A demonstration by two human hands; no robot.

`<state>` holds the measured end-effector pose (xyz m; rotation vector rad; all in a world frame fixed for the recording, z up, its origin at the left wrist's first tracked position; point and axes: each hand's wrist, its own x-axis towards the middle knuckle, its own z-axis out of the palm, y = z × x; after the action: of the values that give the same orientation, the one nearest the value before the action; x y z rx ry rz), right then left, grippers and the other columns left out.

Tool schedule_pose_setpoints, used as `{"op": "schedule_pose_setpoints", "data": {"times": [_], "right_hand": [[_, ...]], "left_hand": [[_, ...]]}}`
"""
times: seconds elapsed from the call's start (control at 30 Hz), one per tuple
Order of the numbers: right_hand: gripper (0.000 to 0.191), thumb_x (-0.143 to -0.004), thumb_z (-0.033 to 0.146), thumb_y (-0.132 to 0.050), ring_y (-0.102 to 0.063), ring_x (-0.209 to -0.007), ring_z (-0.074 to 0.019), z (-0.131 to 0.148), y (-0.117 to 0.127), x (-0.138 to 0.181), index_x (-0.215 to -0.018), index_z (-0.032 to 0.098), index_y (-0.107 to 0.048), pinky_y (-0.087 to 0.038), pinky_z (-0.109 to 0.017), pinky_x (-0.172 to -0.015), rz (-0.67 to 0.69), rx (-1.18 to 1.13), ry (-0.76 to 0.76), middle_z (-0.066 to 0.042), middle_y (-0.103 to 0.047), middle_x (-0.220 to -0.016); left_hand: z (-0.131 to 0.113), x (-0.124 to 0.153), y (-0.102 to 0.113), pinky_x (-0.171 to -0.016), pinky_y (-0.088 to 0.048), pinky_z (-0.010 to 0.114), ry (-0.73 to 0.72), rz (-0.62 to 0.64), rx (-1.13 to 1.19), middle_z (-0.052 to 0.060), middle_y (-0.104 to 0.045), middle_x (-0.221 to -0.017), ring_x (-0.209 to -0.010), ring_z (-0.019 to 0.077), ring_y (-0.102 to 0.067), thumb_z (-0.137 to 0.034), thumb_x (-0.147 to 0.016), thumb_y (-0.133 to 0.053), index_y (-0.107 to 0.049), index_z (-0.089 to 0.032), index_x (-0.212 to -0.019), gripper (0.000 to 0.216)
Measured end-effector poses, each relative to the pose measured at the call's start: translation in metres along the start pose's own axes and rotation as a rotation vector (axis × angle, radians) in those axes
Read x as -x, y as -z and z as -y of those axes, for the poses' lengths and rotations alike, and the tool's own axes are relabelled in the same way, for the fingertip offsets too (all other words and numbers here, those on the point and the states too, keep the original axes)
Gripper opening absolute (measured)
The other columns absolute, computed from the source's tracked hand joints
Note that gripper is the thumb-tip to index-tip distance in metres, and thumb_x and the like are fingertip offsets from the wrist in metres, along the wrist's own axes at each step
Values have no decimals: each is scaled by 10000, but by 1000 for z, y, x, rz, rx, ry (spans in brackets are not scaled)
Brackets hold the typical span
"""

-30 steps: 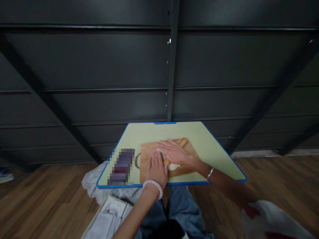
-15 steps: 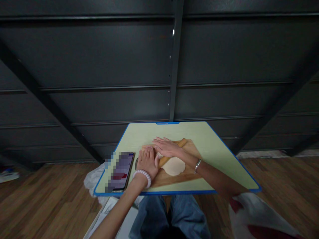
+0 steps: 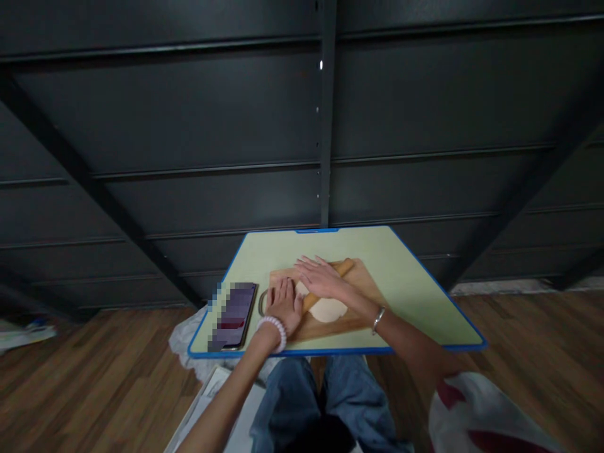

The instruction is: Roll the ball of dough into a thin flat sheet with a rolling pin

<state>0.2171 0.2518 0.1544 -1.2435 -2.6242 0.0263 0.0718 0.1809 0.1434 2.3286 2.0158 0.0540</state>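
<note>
A wooden rolling pin (image 3: 346,266) lies slantwise across a flat, pale piece of dough (image 3: 329,310) on a wooden board (image 3: 363,277). My right hand (image 3: 318,277) rests flat over the middle of the pin, fingers stretched out to the left. At the pin's near left end is my left hand (image 3: 284,305), palm down with fingers extended; it covers that end, so its exact contact is hidden. Some dough shows beyond the pin, between the two hands. The board's metal loop handle (image 3: 263,304) sticks out left of my left hand.
A phone (image 3: 239,314), partly pixelated, lies on the left of the small pale-green table (image 3: 410,289) with a blue rim. Behind it rises a dark panelled wall (image 3: 236,113). A whitish plastic bag (image 3: 182,340) is beneath the table's left edge.
The pin and both hands have shifted slightly toward me over the dough. More dough shows beyond the pin and less on the near side. The camera view has tilted a little.
</note>
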Motion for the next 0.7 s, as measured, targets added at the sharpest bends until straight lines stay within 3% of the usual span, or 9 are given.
{"op": "schedule_pose_setpoints", "data": {"times": [0.13, 0.27, 0.43, 0.7], "right_hand": [[461, -945, 248, -233, -311, -1332, -162, 6, 8, 26, -1337, 136, -448, -157, -394, -1126, -63, 26, 26, -73, -436, -1400], [468, -920, 226, -274, -317, -1330, -188, 8, 9, 42, -1322, 77, -461, -187, -389, -1126, -109, 44, 50, -112, -443, -1388], [485, -892, 190, -309, -277, -1349, -188, 9, 14, 60, -1347, 63, -423, -199, -386, -1131, -125, 16, 87, -124, -394, -1420], [469, -920, 237, -324, -320, -1329, -190, 10, 17, 100, -1364, 110, -408, -279, -408, -1110, -175, -96, 62, -110, -419, -1407]], "left_hand": [[-12, 15, -6, -1130, -125, 451, -33, -126, -50, 177, -294, -1457, -1380, 263, -184, -345, -937, -168, -319, 15, -1383, 593], [-22, 28, -9, -1111, -222, 413, -80, -185, -56, 216, -362, -1412, -1351, 267, -273, -343, -942, -193, -366, 41, -1349, 585], [-39, 43, -12, -1085, -292, 396, -106, -203, -36, 256, -319, -1421, -1338, 288, -292, -271, -923, -247, -343, 81, -1344, 557], [-61, 65, -19, -1102, -257, 404, -126, -296, -62, 224, -275, -1454, -1360, 278, -244, -163, -881, -309, -325, 33, -1373, 530]]}}
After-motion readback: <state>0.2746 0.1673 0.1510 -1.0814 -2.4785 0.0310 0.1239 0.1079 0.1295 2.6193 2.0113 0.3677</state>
